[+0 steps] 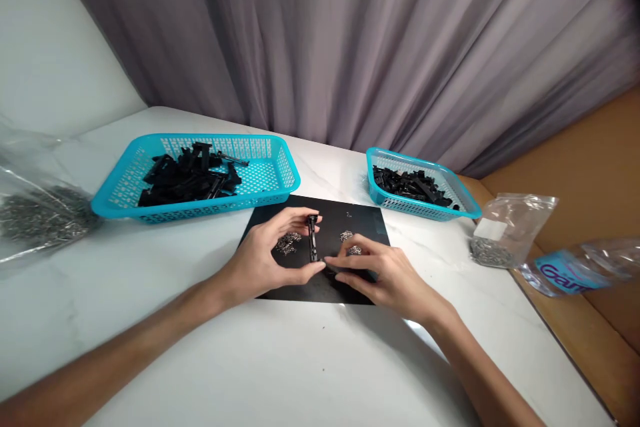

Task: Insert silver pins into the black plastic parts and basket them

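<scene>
My left hand (270, 250) pinches a slim black plastic part (313, 238) upright between forefinger and thumb, over a black mat (365, 217). My right hand (380, 271) rests on the mat just right of the part, fingers pressed together near its lower end; what they hold, if anything, is too small to name. Small heaps of shiny metal bits (289, 242) lie on the mat under my left hand. More of these metal bits (350, 240) sit beyond my right fingers.
A large turquoise basket (280, 177) with several black parts stands at the back left. A smaller turquoise basket (463, 203) of black parts is at the back right. Clear bags of metal pieces lie far left (40, 213) and right (500, 240). The table's right edge is close.
</scene>
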### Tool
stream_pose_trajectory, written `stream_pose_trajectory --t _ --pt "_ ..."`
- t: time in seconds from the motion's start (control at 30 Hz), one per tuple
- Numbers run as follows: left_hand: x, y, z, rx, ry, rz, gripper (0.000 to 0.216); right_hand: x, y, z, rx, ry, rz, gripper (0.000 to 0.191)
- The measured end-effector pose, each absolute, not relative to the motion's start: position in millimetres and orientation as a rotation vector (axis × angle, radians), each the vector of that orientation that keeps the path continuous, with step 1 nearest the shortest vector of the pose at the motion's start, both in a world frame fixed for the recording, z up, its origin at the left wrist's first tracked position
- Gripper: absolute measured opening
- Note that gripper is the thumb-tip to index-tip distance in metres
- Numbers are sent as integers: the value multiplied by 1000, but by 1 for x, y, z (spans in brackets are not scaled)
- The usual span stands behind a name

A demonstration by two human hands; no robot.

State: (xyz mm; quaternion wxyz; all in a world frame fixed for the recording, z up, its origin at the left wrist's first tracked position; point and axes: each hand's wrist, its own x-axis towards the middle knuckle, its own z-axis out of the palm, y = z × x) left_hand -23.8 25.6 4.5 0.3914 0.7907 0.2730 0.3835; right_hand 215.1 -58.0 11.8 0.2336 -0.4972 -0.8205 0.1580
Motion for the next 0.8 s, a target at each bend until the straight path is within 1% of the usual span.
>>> stream_pose_trajectory --t 0.13,0.23,0.3,0.37,0.47,0.53,0.67,0.8 --pt "-24 29 4 1974 722 979 65 214 -62 7 -1334 -2507 256 28" --pt "-24 28 0 1998 720 912 67 211 -61 -1 -1338 -2460 115 25" --pt "-24 27 -2 2016 726 875 69 210 -58 -4 -1333 -2354 80 24" --pt "-24 27 -4 2026 730 859 68 210 -56 -5 -1355 -2222 165 20" --pt "-24 27 -4 2024 710 847 68 211 -54 0 -1420 -1996 393 13" --pt "-23 25 -4 2028 691 823 68 213 -53 4 -1436 -1910 490 14" --pt "-23 22 -6 2049 688 760 70 216 -49 8 -1461 -1882 550 19" --pt "-22 19 -7 2042 702 722 71 218 -48 7 -1519 -1792 630 11"
